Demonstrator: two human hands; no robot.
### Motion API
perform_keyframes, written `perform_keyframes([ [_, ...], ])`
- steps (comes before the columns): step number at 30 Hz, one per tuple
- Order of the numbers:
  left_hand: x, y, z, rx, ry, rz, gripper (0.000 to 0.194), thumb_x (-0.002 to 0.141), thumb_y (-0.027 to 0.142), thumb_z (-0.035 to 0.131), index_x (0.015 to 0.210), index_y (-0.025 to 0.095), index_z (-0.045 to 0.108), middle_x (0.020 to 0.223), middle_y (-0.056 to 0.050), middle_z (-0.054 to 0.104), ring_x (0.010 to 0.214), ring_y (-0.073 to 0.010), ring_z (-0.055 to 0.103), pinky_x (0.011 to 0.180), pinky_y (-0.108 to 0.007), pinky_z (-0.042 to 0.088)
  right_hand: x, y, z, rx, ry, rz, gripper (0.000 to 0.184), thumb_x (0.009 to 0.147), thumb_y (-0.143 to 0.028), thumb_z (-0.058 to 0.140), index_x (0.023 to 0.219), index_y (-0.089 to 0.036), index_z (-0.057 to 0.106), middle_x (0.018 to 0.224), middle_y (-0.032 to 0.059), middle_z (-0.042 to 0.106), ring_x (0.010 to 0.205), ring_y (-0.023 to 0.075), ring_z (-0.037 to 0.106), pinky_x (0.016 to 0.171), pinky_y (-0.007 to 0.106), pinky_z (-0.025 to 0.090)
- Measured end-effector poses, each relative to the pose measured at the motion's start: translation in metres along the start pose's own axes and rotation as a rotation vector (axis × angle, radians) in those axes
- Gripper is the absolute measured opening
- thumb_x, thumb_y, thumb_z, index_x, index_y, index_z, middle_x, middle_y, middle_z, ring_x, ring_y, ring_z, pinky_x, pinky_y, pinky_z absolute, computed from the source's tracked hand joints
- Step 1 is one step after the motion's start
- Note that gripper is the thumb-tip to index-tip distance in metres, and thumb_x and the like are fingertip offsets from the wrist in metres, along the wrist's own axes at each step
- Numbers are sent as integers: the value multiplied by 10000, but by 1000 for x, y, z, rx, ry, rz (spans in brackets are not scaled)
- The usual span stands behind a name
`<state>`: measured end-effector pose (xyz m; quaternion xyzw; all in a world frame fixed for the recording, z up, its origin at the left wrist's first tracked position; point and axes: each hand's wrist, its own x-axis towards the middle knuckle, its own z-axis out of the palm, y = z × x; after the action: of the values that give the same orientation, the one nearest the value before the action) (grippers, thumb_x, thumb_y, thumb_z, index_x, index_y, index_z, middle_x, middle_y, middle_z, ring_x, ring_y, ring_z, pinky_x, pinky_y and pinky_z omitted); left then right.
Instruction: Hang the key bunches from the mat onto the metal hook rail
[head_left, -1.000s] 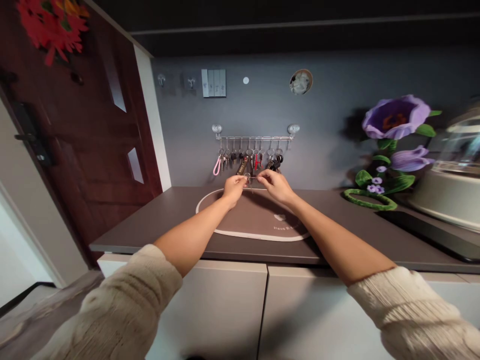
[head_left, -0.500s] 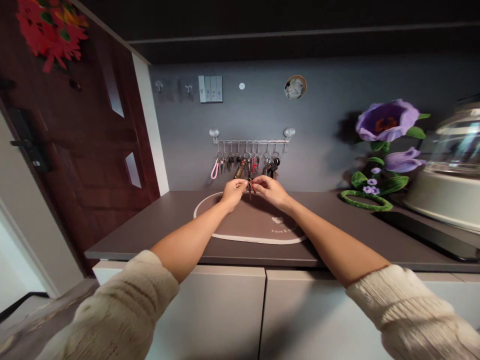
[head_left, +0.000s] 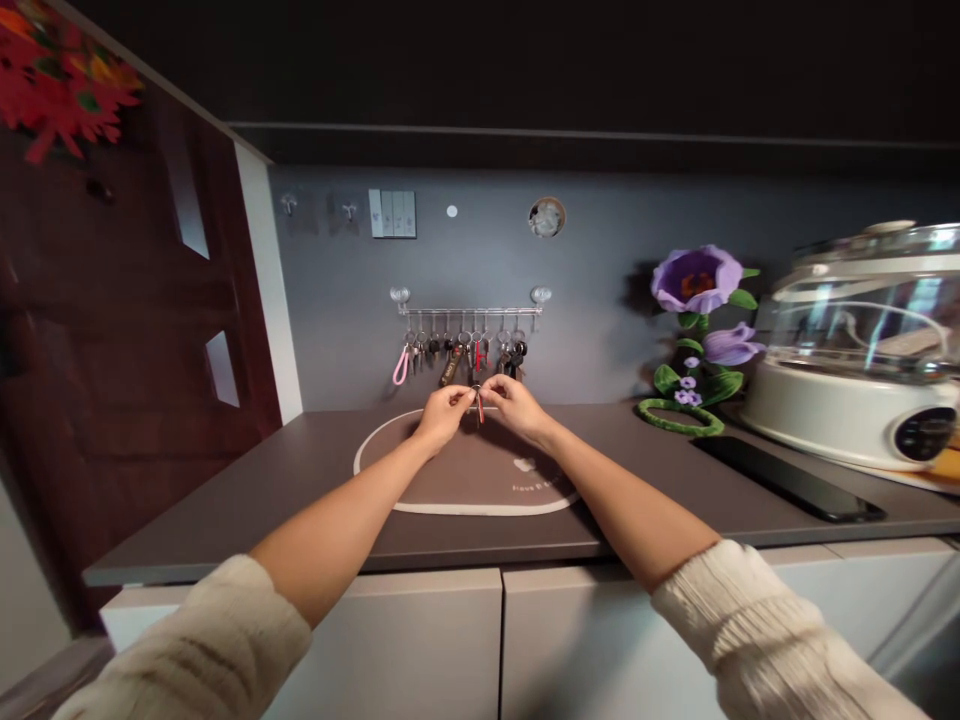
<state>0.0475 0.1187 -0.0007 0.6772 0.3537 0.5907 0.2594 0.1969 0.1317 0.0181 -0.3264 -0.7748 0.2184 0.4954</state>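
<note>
Both hands meet above the far middle of a dark bench, pinching a small key ring between them. The left hand (head_left: pixel 444 412) and the right hand (head_left: pixel 510 405) are each closed to a fingertip pinch on the key ring (head_left: pixel 478 398), from which a short red tag hangs; it is too small to tell whether a key is on it. The ring is held in the air just above the far edge of an oval mat (head_left: pixel 450 480) that lies on the bench (head_left: pixel 247 500), and just below a rail of hooks (head_left: pixel 469 311) on the grey wall, where other bunches of keys (head_left: pixel 457 350) hang in a row. Cream knitted sleeves are pushed back on both forearms.

To the right, near the bench's back edge, stand a purple fabric flower (head_left: pixel 694 285) and, towards the right end, a white cooker with a clear lid (head_left: pixel 855 350), with a flat black slab (head_left: pixel 784 478) lying in front of it.

The grip looks slight: a ring held only by fingertips could spring free if it is pried apart and drop onto the mat, or bounce off the bench's front edge to the floor. Held this close under the rail, the hands could also knock the hanging bunches and unhook one.
</note>
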Motion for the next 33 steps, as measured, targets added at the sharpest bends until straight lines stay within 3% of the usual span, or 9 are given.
perform_keyframes([
  [9, -3, 1, 2, 119, -27, 55, 256, 737, 332, 525, 860, 135, 633, 868, -72, 666, 776, -154, 590, 753, -287, 453, 1, -6, -12, 137, 45, 21, 166, 724, -333, 514, 733, -178, 455, 704, -31, 474, 668, 91, 451, 691, 244, 387],
  [16, -8, -2, 5, 307, -97, 113, 226, 748, 301, 493, 839, 164, 647, 826, -50, 662, 746, -152, 569, 729, -285, 451, 3, -3, -23, 311, 171, 125, 219, 707, -381, 536, 739, -196, 423, 733, -26, 487, 686, 87, 492, 693, 254, 445],
  [19, -9, -2, 6, 413, -129, 147, 223, 757, 274, 473, 832, 166, 652, 812, -49, 652, 731, -148, 554, 718, -280, 442, 6, 0, -31, 348, 267, 179, 227, 718, -396, 519, 755, -201, 409, 696, -23, 496, 641, 91, 502, 616, 240, 455],
  [26, -10, -6, 8, 476, -178, 162, 203, 764, 234, 469, 839, 173, 648, 824, -53, 638, 730, -150, 554, 700, -272, 436, 34, 2, -65, 423, 495, 299, 106, 726, -260, 486, 706, -190, 407, 618, -25, 488, 563, 83, 521, 567, 241, 478],
  [33, -10, -8, 9, 503, -190, 132, 215, 768, 225, 459, 849, 175, 651, 837, -53, 639, 753, -155, 556, 727, -285, 437, 68, -1, -91, 371, 563, 374, 75, 689, -153, 484, 634, -173, 437, 546, -25, 495, 491, 69, 502, 513, 226, 480],
])
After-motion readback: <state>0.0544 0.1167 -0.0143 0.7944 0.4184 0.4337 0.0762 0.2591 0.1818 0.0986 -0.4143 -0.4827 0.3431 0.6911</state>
